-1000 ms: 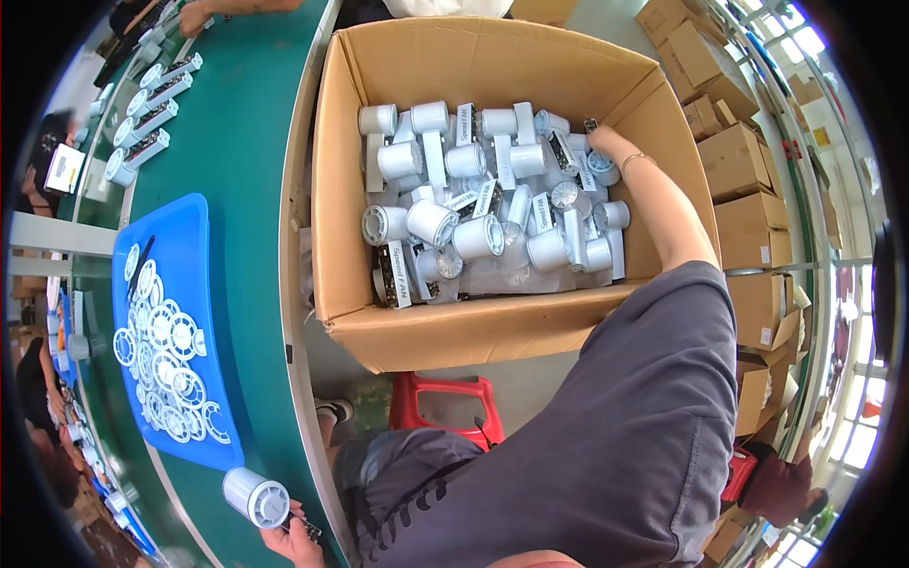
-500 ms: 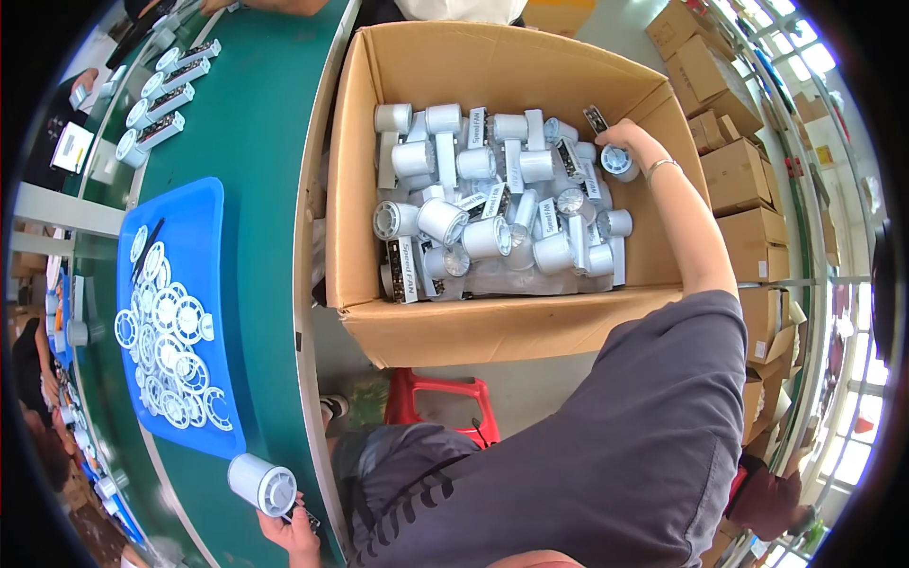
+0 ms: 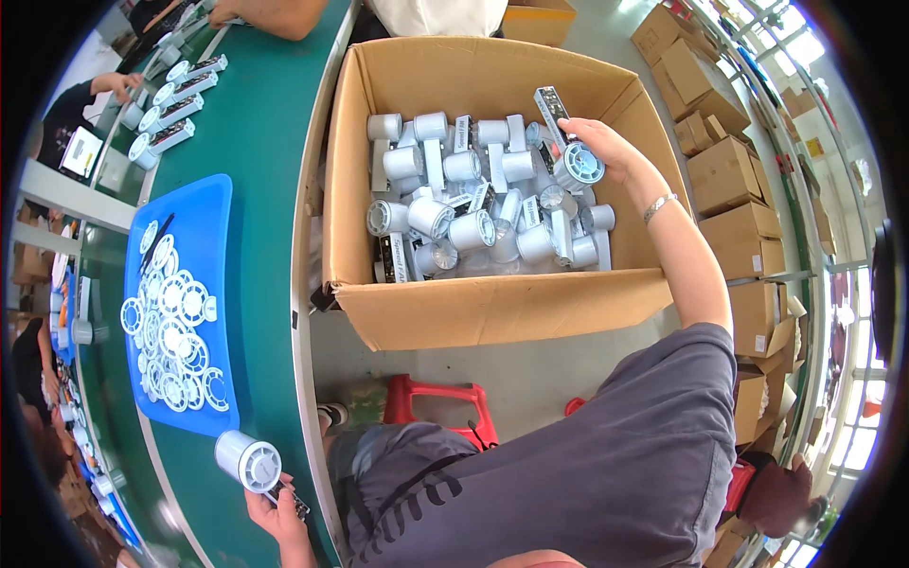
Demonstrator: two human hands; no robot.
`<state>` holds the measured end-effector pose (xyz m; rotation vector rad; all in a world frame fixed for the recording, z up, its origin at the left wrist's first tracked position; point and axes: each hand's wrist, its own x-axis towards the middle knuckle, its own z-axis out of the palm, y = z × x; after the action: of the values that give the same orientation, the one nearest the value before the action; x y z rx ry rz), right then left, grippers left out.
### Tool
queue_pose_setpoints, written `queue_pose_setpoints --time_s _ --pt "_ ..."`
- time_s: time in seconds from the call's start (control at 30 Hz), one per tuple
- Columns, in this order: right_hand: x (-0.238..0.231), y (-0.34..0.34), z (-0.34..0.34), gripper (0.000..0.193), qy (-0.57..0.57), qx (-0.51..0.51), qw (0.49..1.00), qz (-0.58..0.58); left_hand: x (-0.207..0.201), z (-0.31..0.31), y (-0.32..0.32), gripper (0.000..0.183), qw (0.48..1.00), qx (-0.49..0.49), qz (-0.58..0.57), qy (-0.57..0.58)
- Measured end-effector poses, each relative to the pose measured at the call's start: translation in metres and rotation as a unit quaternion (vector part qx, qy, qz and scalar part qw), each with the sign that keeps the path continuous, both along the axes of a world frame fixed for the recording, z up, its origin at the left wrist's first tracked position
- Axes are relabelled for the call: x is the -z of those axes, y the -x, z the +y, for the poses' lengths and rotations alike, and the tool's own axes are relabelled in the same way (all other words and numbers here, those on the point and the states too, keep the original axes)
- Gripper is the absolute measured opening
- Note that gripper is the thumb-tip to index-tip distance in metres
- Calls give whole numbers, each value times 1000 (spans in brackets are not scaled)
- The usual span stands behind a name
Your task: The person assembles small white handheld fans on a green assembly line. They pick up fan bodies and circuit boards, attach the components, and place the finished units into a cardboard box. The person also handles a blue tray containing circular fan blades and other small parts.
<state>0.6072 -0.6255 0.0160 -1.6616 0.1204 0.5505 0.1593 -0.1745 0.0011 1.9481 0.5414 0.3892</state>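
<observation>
At the near edge of the bench my left hand [image 3: 276,519] grips a white handheld fan [image 3: 241,456] by its handle, where a dark circuit board shows. The fan's round head points toward the blue tray. My right arm reaches over the cardboard box [image 3: 502,308]. There my right hand [image 3: 606,150] is closed on another handheld fan [image 3: 579,165], its board-bearing handle tilted up and its ribbed round end facing me. Beneath it, many similar white fans [image 3: 431,216] lie jumbled in the box among clear plastic.
A blue tray [image 3: 224,284] of white ring-shaped parts [image 3: 173,336] rests on the green bench [image 3: 275,123]. Several fans [image 3: 170,118] are lined up beyond it. Other people's arms [image 3: 284,14] reach in at the far end. A red stool [image 3: 398,402] stands below; cartons [image 3: 724,175] are stacked at right.
My right hand has lifted its fan from the box's right side and brought it up and leftward. My left hand has shifted slightly left and up with its fan.
</observation>
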Motion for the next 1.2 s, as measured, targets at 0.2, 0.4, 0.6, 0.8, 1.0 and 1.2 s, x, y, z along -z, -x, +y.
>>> queue_pose_setpoints --time_s 0.2,0.4,0.6,0.8,1.0,1.2 --pt "-2 0 -2 33 4 27 1000 -13 4 3 4 44 1000 -9 -9 6" --pt "4 -6 -5 27 24 -4 997 -76 3 2 2 43 1000 -4 -16 14" --pt "0 0 9 27 -4 -8 994 -113 -1 -2 1 42 1000 -12 -20 18" --pt "-14 5 27 38 -64 32 992 -101 -1 2 -1 42 999 6 -14 34" --pt "-39 21 62 39 -149 20 983 -104 -4 3 -1 43 998 18 -19 57" --pt "-58 24 104 36 -159 -52 982 -92 -5 5 -1 40 993 8 -43 107"
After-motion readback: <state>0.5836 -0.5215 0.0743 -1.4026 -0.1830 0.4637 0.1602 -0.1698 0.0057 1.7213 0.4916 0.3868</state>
